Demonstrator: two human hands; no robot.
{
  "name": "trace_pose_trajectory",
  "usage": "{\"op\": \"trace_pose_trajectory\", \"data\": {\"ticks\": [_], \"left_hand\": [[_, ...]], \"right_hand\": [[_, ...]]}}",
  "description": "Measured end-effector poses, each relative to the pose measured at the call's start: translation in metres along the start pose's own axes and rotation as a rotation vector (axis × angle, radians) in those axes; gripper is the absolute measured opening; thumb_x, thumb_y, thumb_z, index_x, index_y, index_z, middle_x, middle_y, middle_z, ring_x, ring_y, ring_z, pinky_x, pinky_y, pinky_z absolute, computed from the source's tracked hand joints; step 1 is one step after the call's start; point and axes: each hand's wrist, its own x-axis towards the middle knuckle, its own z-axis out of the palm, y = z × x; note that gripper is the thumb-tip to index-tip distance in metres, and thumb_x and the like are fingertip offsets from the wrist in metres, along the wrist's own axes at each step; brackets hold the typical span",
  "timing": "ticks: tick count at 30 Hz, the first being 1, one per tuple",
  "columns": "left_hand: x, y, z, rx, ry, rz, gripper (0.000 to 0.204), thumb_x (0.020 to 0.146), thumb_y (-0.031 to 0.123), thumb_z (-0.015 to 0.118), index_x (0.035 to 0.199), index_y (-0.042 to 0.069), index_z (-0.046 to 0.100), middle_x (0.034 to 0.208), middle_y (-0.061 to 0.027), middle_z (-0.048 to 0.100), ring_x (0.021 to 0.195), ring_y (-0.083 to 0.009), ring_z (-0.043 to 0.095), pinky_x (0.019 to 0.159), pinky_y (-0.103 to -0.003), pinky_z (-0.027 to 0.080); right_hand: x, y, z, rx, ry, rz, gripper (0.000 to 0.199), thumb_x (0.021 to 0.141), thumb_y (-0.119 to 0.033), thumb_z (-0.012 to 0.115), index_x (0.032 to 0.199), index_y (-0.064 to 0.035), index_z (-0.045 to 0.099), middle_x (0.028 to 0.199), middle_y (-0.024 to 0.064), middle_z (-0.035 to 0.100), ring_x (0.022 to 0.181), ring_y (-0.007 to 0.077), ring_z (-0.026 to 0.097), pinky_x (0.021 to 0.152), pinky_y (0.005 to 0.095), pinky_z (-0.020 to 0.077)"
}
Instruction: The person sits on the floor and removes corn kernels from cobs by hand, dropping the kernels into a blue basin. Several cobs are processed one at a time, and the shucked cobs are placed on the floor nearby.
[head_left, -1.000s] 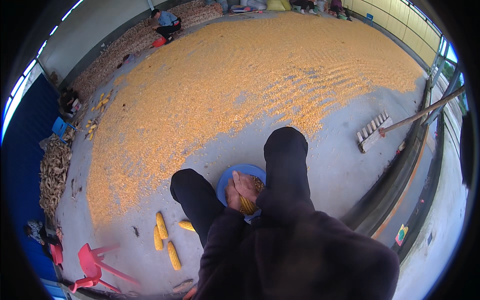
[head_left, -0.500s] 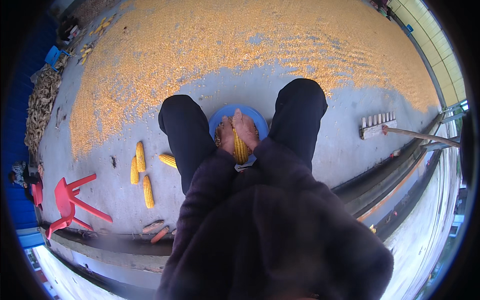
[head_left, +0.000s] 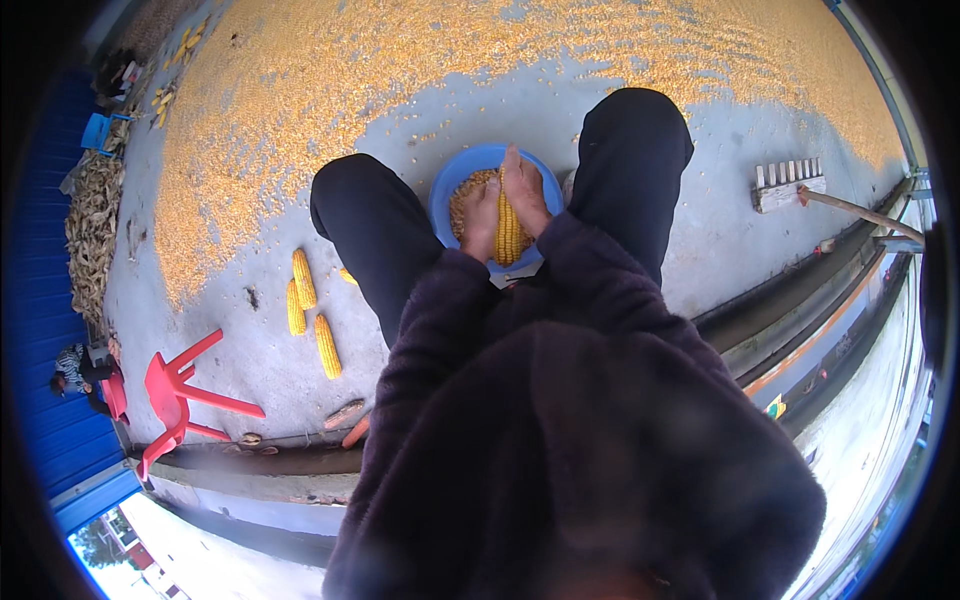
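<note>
A yellow corn cob stands upright between my two hands over a blue bowl that sits on the ground between my knees. My left hand wraps the cob's left side and my right hand grips its top and right side. Loose yellow kernels lie in the bowl behind my left hand. My dark sleeves and dark trouser legs frame the bowl on both sides.
Three whole cobs lie on the grey concrete to my left. A red plastic chair lies tipped over further left. A wide carpet of spread kernels covers the ground ahead. A wooden rake rests at right; husks pile at left.
The view has tilted further down and closer over the bowl. My hands have shifted on the cob, which now stands more upright in the bowl.
</note>
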Motion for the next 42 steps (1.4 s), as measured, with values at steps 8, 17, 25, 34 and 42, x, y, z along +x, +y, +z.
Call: {"op": "trace_pose_trajectory", "data": {"ticks": [8,17,25,34,42], "left_hand": [[0.002,-0.007,0.001,0.055,0.035,0.043,0.037,0.105,0.029,0.044,0.113,-0.003,0.063,0.100,-0.0076,0.066,0.091,-0.0152,0.061,0.080,-0.031,0.050],[0.015,-0.041,-0.016,0.104,0.076,-0.017,0.041,0.102,0.033,0.045,0.100,-0.003,0.065,0.092,-0.0114,0.067,0.087,-0.0196,0.062,0.081,-0.035,0.048],[0.024,-0.060,-0.026,0.366,0.269,-0.022,0.037,0.101,0.026,0.044,0.096,-0.005,0.064,0.088,-0.0188,0.066,0.083,-0.0245,0.063,0.077,-0.039,0.046],[0.016,-0.019,0.002,0.268,0.225,0.035,0.040,0.102,0.030,0.045,0.102,-0.004,0.066,0.093,-0.0146,0.067,0.090,-0.0184,0.063,0.083,-0.034,0.047],[-0.006,-0.001,0.008,0.141,-0.021,0.063,0.036,0.102,0.031,0.051,0.109,-0.003,0.063,0.096,-0.0094,0.067,0.088,-0.0144,0.061,0.080,-0.033,0.049]], "right_hand": [[-0.007,0.001,-0.004,-0.005,0.035,0.026,0.058,0.102,-0.043,0.035,0.083,0.0049,0.062,0.085,0.0306,0.063,0.088,0.0484,0.061,0.074,0.0527,0.0445],[0.003,0.012,0.007,-0.080,0.012,0.069,0.057,0.102,-0.041,0.033,0.093,0.0031,0.068,0.093,0.0274,0.067,0.092,0.0486,0.061,0.081,0.0538,0.0464],[0.000,0.035,0.028,0.057,-0.046,-0.220,0.048,0.103,-0.035,0.041,0.090,0.0063,0.062,0.081,0.0284,0.061,0.076,0.0398,0.062,0.069,0.0457,0.0462],[0.019,0.039,0.018,-0.036,0.003,0.045,0.053,0.102,-0.040,0.043,0.087,0.0089,0.060,0.075,0.0258,0.058,0.071,0.0301,0.058,0.068,0.0461,0.0453],[0.041,0.070,0.008,0.032,0.049,0.057,0.058,0.101,-0.042,0.038,0.086,0.0090,0.060,0.081,0.0290,0.063,0.074,0.0372,0.062,0.068,0.0491,0.0434]]}}
